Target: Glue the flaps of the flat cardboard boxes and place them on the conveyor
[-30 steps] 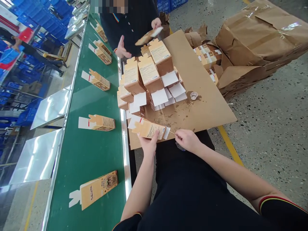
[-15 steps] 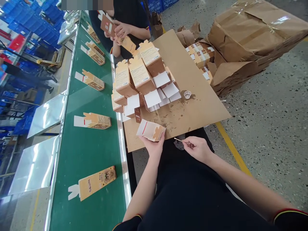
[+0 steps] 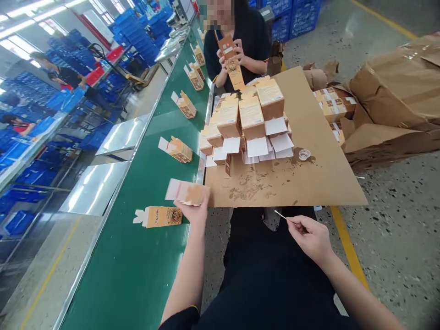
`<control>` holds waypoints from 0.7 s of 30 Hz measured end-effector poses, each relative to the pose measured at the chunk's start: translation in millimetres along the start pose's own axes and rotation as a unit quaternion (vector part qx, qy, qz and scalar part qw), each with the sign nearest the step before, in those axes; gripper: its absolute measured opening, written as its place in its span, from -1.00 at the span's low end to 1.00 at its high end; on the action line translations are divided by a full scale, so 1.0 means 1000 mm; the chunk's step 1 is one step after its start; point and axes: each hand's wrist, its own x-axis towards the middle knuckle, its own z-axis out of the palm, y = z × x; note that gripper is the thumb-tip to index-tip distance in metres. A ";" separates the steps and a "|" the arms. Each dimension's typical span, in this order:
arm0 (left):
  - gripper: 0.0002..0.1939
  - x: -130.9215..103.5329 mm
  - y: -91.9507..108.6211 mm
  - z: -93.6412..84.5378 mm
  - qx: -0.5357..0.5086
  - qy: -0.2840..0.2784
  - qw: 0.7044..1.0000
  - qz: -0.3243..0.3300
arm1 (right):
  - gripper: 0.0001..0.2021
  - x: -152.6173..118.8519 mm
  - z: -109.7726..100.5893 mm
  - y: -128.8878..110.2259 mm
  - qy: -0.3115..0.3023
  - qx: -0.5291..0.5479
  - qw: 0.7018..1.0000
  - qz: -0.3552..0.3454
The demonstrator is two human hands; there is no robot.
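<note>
My left hand [image 3: 194,211] is closed round a small carton [image 3: 188,192] with its white flap raised toward the left; motion blurs it a little. It hangs over the near edge of the green conveyor belt [image 3: 113,270], just above a printed carton [image 3: 163,217] lying there. My right hand [image 3: 309,236] pinches a cotton swab [image 3: 280,214], tip pointing up and left, over my lap. Past my hands, a stack of open cartons [image 3: 252,117] with white flaps stands on a cardboard sheet [image 3: 323,188]. A small clear cup [image 3: 304,155] sits on the sheet amid wet spots.
Several more cartons [image 3: 180,150] stand along the belt. Across the sheet, a co-worker [image 3: 254,50] holds a carton in both hands. A large paper-wrapped bundle [image 3: 395,105] lies on the floor at the right. Metal plates [image 3: 94,188] and blue crates [image 3: 130,32] are beyond the belt.
My left hand has carried the carton left, from the cardboard sheet's front edge to over the belt. My right hand still holds the swab. The view has turned, and the co-worker's carton is more upright.
</note>
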 end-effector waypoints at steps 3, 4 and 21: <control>0.04 0.041 -0.005 -0.022 0.012 0.069 0.997 0.033 | -0.74 0.010 0.001 0.000 -0.019 0.004 1.000 -0.005; 0.02 0.053 -0.007 -0.022 0.027 0.077 0.996 0.034 | -0.73 0.014 0.003 -0.001 -0.028 0.008 1.000 -0.008; -0.19 0.099 0.056 0.060 0.067 0.106 0.958 0.257 | -0.63 0.015 -0.017 0.014 0.037 -0.024 0.999 0.015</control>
